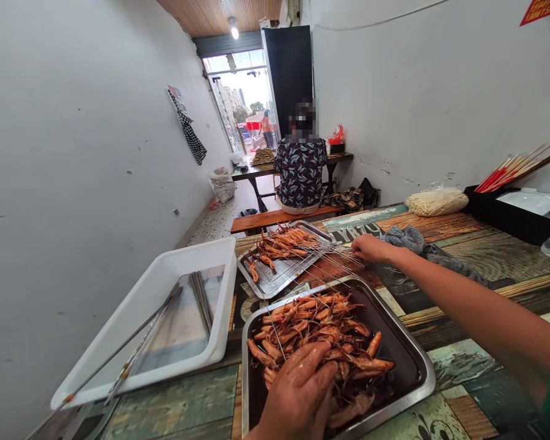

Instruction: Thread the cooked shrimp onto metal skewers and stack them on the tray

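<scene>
My left hand (300, 382) is over the near metal tray (421, 391), its fingers bent and pressed together against reddish-brown marinated meat pieces (302, 324) with thin trailing strands. What it grips, if anything, is hidden. These pieces lie piled in dark liquid. Reaching forward, my right hand (371, 247) is closed at the bare ends of several thin metal skewers (337, 249). Their other ends carry similar meat pieces (286, 241) on the far metal tray (275, 284). One thin skewer (277, 327) slants down toward my left hand.
On the left stands a white plastic tub (224, 305) with bundled metal skewers (201, 302) and long tongs (142, 342). A grey cloth (406, 238) lies beyond my right forearm. Farther right are packaged sticks (437, 201) and a black box (486, 208). Another person (301, 171) sits ahead, facing away.
</scene>
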`<state>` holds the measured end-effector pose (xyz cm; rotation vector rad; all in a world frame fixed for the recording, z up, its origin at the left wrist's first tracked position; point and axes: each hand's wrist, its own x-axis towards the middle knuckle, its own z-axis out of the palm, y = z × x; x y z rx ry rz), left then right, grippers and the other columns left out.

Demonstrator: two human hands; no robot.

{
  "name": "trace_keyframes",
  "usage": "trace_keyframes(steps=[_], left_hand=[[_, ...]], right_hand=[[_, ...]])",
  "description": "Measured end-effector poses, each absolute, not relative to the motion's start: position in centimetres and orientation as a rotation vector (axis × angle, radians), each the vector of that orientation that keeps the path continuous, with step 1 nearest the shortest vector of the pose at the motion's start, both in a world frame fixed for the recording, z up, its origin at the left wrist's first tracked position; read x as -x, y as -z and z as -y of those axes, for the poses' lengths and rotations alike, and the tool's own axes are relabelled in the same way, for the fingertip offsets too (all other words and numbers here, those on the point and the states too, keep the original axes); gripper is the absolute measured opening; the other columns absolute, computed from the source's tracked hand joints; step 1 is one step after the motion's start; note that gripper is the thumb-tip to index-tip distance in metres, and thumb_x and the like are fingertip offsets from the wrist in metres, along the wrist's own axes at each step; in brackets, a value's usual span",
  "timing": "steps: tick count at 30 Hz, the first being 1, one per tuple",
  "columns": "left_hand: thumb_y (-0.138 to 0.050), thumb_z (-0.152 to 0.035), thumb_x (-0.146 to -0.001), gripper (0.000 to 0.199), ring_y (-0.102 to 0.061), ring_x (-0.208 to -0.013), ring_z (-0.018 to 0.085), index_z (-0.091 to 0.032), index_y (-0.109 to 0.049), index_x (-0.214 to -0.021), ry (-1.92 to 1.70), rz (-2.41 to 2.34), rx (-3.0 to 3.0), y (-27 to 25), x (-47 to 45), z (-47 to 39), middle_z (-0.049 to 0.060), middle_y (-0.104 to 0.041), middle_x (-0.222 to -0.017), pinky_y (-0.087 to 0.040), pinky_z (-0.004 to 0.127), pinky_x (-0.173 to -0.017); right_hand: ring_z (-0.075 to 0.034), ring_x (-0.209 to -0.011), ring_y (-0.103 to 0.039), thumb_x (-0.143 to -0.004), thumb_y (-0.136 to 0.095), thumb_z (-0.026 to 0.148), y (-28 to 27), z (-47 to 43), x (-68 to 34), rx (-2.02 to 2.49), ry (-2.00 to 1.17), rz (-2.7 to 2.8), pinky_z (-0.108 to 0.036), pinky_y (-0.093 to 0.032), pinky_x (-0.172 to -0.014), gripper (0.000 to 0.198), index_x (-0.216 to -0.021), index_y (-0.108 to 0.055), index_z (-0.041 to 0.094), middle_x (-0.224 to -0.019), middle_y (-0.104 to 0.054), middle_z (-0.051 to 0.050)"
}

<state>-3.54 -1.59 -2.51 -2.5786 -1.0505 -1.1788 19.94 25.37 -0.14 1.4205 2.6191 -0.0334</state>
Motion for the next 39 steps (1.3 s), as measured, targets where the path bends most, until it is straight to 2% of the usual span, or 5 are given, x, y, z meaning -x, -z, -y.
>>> trace_keyframes(steps=[11,27,39], left_hand=[[-0.052,-0.006,-0.077,0.03,-0.059,-0.107,0.02,-0.013,-0.057,-0.106,1.19,1.039,2.583,3.0,3.6,1.6,0.014,-0.065,-0.108,-0.052,0.033,-0.089],[-0.052,-0.008,-0.079,0.03,-0.061,-0.105,0.02,-0.015,-0.056,-0.108,1.157,1.042,2.574,2.9,3.8,1.7,0.013,-0.065,-0.108,-0.053,0.033,-0.087],[-0.052,-0.007,-0.079,0.03,-0.06,-0.106,0.019,-0.014,-0.058,-0.107,1.168,1.073,2.6,2.4,3.5,1.9,0.013,-0.065,-0.109,-0.052,0.034,-0.09]], right_hand=[[-0.02,-0.097,-0.059,-0.087,-0.056,0.031,0.3,-24.7,-19.7,-1.509,-0.125,-2.633,-0.04,-0.049,-0.081,0.032,-0.114,-0.056,0.015,-0.115,-0.058,-0.01],[-0.018,-0.092,-0.06,-0.089,-0.053,0.031,1.1,-24.4,-20.5,-1.449,-0.013,-2.889,-0.038,-0.051,-0.078,0.027,-0.112,-0.057,0.017,-0.112,-0.059,-0.007],[-0.019,-0.098,-0.058,-0.088,-0.053,0.031,1.4,-24.7,-21.3,-1.239,0.022,-2.937,-0.041,-0.049,-0.083,0.026,-0.11,-0.058,0.017,-0.116,-0.058,-0.008]])
